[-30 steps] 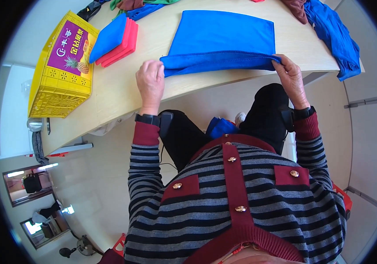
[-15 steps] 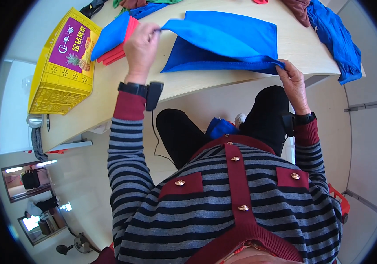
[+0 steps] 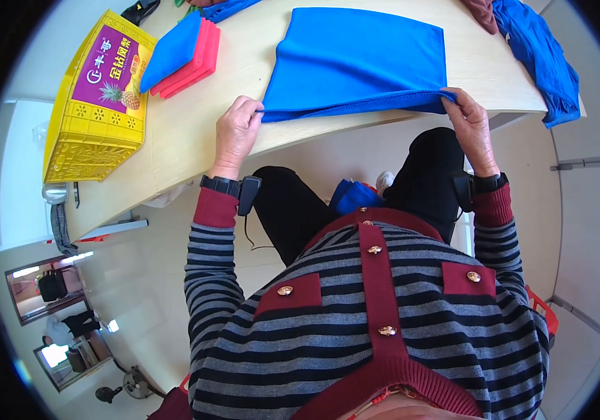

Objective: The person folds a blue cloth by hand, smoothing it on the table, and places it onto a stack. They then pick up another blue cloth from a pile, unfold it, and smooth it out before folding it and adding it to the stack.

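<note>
A blue cloth, folded over on itself, lies on the pale wooden table in front of me. Its near edges meet along the table's front edge. My left hand pinches the near left corner between thumb and fingers. At the near right corner my right hand grips the cloth in the same way, with its fingers closed. The fold lies mostly flat, with a slight ripple across the middle.
Left of the cloth sits a stack of folded red cloths topped by a folded blue cloth. A yellow plastic crate stands beyond it at the table's left. Crumpled blue cloth hangs over the right edge of the table.
My left hand has come down toward me, bringing the raised upper layer of the blue cloth down onto the lower one. My right hand keeps its grip at the right corner.
</note>
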Action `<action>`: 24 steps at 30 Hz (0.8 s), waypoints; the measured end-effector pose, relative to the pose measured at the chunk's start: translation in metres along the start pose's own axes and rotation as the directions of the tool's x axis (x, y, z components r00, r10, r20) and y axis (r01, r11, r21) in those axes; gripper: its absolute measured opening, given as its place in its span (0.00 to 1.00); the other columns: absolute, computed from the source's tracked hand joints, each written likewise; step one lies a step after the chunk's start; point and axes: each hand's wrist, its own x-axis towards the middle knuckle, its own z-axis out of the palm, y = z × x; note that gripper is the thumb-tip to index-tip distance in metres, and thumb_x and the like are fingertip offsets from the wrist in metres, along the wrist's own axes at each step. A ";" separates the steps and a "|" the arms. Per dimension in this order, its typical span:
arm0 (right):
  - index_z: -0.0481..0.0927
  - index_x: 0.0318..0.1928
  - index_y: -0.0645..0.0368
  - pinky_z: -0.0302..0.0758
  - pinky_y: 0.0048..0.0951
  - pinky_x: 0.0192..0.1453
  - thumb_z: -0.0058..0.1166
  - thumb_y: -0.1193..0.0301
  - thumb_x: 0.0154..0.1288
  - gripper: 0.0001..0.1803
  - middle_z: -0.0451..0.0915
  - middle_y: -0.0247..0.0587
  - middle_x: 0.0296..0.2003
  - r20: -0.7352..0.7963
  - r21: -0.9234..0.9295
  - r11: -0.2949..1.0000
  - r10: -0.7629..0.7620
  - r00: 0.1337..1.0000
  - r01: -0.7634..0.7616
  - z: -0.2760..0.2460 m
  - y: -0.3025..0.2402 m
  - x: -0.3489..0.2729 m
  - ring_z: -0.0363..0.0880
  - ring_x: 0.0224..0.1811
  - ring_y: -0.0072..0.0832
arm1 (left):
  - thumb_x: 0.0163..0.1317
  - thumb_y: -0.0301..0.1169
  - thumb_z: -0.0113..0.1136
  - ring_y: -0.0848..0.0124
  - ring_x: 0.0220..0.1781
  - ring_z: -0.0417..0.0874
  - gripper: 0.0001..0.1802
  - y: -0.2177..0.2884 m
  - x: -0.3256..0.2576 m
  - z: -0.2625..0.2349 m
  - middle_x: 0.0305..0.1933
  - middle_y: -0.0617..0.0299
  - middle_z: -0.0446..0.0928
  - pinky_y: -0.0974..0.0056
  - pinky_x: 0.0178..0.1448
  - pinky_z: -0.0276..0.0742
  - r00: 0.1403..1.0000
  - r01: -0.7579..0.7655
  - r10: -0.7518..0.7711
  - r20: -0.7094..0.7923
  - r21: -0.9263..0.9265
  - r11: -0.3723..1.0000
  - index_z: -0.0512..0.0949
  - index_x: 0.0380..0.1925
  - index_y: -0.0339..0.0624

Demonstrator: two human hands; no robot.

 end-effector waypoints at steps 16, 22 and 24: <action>0.83 0.51 0.60 0.70 0.19 0.49 0.55 0.71 0.76 0.10 0.77 0.25 0.35 -0.029 0.067 0.997 -0.031 0.999 0.032 -0.004 -0.006 0.006 0.71 0.41 0.14 | 0.55 0.28 0.68 0.56 0.43 0.83 0.11 0.020 -0.005 -0.003 0.41 0.59 0.79 0.56 0.47 0.81 0.996 -0.011 0.000 0.084 0.123 0.992 0.81 0.39 0.43; 0.82 0.55 0.60 0.72 0.20 0.56 0.56 0.70 0.75 0.13 0.81 0.27 0.42 0.003 -0.104 0.992 -0.077 0.997 0.077 -0.020 -0.030 0.035 0.74 0.47 0.15 | 0.57 0.27 0.66 0.54 0.45 0.82 0.11 0.007 0.019 -0.013 0.40 0.57 0.77 0.53 0.47 0.79 0.997 0.009 0.011 -0.073 0.259 0.966 0.79 0.40 0.44; 0.82 0.55 0.62 0.73 0.21 0.57 0.56 0.70 0.75 0.13 0.82 0.29 0.42 -0.036 -0.029 0.986 -0.167 0.985 0.166 -0.043 -0.030 0.065 0.76 0.48 0.15 | 0.59 0.27 0.65 0.54 0.43 0.82 0.08 0.011 0.049 -0.044 0.40 0.57 0.77 0.54 0.46 0.79 0.978 -0.054 0.106 -0.182 0.272 0.961 0.79 0.38 0.44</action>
